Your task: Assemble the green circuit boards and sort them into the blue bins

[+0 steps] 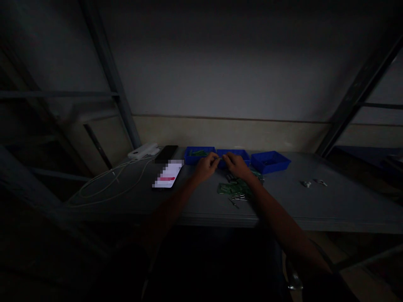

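Fingers pinched, my left hand (206, 167) and my right hand (235, 165) almost meet above the table. A small thing seems to sit between the fingertips, too small and dark to name. Just behind them stands the middle blue bin (246, 158), partly hidden by my right hand. The left blue bin (190, 160) holds green pieces (197, 153). Below my right hand lie green packets (224, 188) and several thin metal pins (239, 196), partly covered by my right forearm. A single pin-like metal part (233, 203) is nearest the front edge.
To the right, a third blue bin (278, 167) has a few small dark bits inside. Two small metal parts (306, 183) lie farther right. On the left are a lit phone (168, 174), a dark flat object (166, 154), a white power strip (143, 150) and looping cables (107, 197). Lighting is dim.
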Action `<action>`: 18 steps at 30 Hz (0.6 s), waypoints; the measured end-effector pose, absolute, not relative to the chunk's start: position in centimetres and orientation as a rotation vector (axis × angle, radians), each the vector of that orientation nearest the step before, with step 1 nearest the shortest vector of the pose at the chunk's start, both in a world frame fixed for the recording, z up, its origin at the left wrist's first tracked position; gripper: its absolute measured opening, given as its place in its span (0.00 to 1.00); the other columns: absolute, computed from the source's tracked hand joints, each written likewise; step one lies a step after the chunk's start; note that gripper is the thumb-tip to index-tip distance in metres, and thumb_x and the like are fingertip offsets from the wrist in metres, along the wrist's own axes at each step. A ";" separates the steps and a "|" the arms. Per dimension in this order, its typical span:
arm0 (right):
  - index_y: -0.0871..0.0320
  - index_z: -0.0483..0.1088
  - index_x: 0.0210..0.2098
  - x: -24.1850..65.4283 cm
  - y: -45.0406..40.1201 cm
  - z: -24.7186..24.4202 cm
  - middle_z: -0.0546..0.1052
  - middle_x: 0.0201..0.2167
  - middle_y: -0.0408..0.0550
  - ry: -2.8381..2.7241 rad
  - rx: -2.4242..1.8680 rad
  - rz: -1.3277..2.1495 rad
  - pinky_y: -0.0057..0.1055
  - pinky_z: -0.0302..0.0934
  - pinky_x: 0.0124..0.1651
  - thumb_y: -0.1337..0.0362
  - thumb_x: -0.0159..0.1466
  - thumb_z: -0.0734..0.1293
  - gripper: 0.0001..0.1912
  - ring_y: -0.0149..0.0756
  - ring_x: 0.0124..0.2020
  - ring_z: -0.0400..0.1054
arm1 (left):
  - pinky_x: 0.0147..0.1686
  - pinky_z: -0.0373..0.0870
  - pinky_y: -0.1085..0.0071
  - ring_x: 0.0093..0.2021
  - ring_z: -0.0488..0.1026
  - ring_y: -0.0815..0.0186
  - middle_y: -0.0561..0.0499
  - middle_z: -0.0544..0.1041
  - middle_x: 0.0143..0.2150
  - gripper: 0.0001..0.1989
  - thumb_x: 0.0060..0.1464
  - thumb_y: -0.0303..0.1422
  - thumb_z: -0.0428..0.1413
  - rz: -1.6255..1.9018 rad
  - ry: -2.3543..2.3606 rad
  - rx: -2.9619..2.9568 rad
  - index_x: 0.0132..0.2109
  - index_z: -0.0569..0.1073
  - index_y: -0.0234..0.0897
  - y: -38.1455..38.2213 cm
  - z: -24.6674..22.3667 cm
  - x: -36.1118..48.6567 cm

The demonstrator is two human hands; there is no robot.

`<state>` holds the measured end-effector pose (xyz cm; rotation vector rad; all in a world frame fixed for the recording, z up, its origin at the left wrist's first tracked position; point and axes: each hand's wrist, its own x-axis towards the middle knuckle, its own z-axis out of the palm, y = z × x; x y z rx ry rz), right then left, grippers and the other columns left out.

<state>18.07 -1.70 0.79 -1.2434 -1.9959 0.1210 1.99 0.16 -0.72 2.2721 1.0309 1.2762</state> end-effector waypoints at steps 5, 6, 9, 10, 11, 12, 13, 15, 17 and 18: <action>0.61 0.64 0.45 17.9 -2.2 1.0 0.69 0.22 0.42 -2.044 -1.165 0.185 0.25 0.52 0.29 0.57 0.63 0.58 0.16 0.30 0.24 0.62 | 0.30 0.61 0.74 0.25 0.68 0.69 0.54 0.69 0.23 0.10 0.58 0.34 0.42 1.296 1.111 2.287 0.35 0.66 0.36 0.4 -0.7 1.9; 0.61 0.65 0.45 17.9 -2.2 1.1 0.70 0.23 0.42 -2.057 -1.157 0.175 0.25 0.53 0.30 0.58 0.64 0.57 0.16 0.31 0.24 0.62 | 0.30 0.61 0.74 0.25 0.68 0.69 0.54 0.69 0.23 0.11 0.58 0.35 0.42 1.290 1.114 2.292 0.35 0.65 0.36 0.4 -0.7 1.9; 0.60 0.67 0.39 17.9 -2.1 1.1 0.73 0.27 0.47 -2.060 -1.168 0.118 0.26 0.54 0.33 0.59 0.65 0.55 0.14 0.32 0.27 0.64 | 0.30 0.62 0.74 0.26 0.69 0.69 0.54 0.70 0.23 0.12 0.59 0.36 0.42 1.282 1.090 2.286 0.34 0.66 0.36 0.4 -0.8 2.0; 0.60 0.68 0.37 17.9 -1.9 1.0 0.73 0.28 0.48 -2.052 -1.186 0.097 0.27 0.54 0.34 0.59 0.65 0.54 0.15 0.32 0.28 0.65 | 0.29 0.62 0.74 0.26 0.69 0.69 0.54 0.70 0.23 0.11 0.58 0.37 0.43 1.282 1.073 2.279 0.35 0.66 0.36 0.4 -0.9 2.0; 0.60 0.68 0.35 17.9 -1.8 1.0 0.73 0.28 0.48 -2.042 -1.210 0.077 0.27 0.54 0.34 0.59 0.66 0.53 0.16 0.33 0.28 0.65 | 0.29 0.62 0.75 0.25 0.69 0.70 0.54 0.70 0.23 0.11 0.57 0.37 0.44 1.285 1.058 2.274 0.37 0.67 0.36 0.3 -0.9 2.1; 0.60 0.68 0.33 17.9 -1.7 0.9 0.73 0.27 0.48 -2.035 -1.235 0.061 0.27 0.54 0.34 0.59 0.66 0.53 0.17 0.33 0.28 0.65 | 0.28 0.62 0.75 0.25 0.69 0.70 0.55 0.70 0.23 0.10 0.57 0.38 0.46 1.288 1.046 2.273 0.39 0.67 0.36 0.3 -0.9 2.1; 0.60 0.68 0.31 18.0 -1.6 0.8 0.73 0.26 0.48 -2.032 -1.256 0.051 0.27 0.53 0.33 0.59 0.66 0.52 0.18 0.33 0.27 0.65 | 0.28 0.62 0.75 0.25 0.69 0.70 0.55 0.70 0.23 0.10 0.56 0.37 0.47 1.294 1.038 2.277 0.41 0.66 0.36 0.3 -1.0 2.1; 0.59 0.67 0.30 18.0 -1.5 0.7 0.72 0.24 0.47 -2.031 -1.276 0.049 0.27 0.52 0.31 0.58 0.66 0.52 0.18 0.32 0.25 0.64 | 0.28 0.62 0.75 0.26 0.69 0.69 0.55 0.70 0.23 0.10 0.55 0.37 0.48 1.306 1.036 2.291 0.42 0.66 0.36 0.3 -0.9 2.1; 0.60 0.67 0.32 18.0 -1.5 0.6 0.72 0.24 0.46 -2.029 -1.259 0.073 0.26 0.52 0.30 0.57 0.66 0.52 0.18 0.31 0.25 0.63 | 0.28 0.62 0.75 0.26 0.69 0.69 0.55 0.69 0.23 0.09 0.55 0.36 0.48 1.320 1.044 2.289 0.40 0.67 0.36 0.3 -0.9 2.1; 0.60 0.67 0.34 18.0 -1.5 0.6 0.71 0.24 0.45 -2.028 -1.247 0.090 0.26 0.51 0.29 0.56 0.65 0.53 0.17 0.31 0.25 0.63 | 0.28 0.62 0.75 0.26 0.69 0.69 0.55 0.70 0.23 0.09 0.56 0.36 0.47 1.331 1.051 2.278 0.40 0.67 0.36 0.3 -0.8 2.1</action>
